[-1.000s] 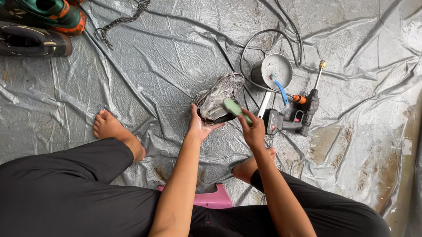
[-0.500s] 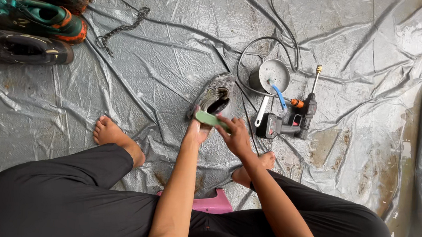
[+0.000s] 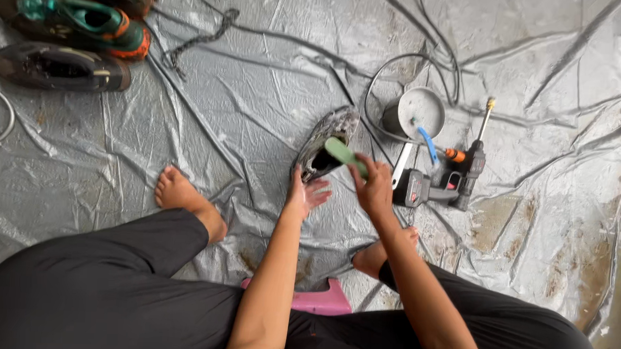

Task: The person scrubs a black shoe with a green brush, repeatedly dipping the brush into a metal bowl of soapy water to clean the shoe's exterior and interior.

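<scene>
1. Head view looks straight down on a person sitting on a low pink stool point(image 3: 327, 300) over a grey plastic sheet point(image 3: 257, 124) spread on the floor, both bare feet out on it.

2. A soapy grey shoe point(image 3: 323, 142) lies on the sheet in the middle of the scene, just beyond the hands, its opening turned toward the person so the inside can be reached.

3. The left hand point(image 3: 305, 193) rests at the near end of the shoe with the fingers spread and loose; it seems to steady the heel rather than clasp it, though I cannot tell how firmly it touches.

4. The right hand point(image 3: 373, 187) is closed around the handle of a green brush point(image 3: 345, 155), whose head lies over the shoe's opening, angled down into it.

5. Just right of the shoe sit a grey bucket point(image 3: 414, 113) with a blue-handled tool point(image 3: 428, 144) leaning at its rim, and a black cordless spray gun point(image 3: 448, 179) with its hose looping away, all kept within easy reach of the brush hand.

6. Far left, a teal and orange shoe point(image 3: 82, 23) and a dark shoe point(image 3: 60, 66) lie set apart from the wet work.

7. Against half a second ago, the right hand has drawn back toward the right and the brush head has lifted toward the shoe's opening; the left hand has stayed at the heel.
</scene>
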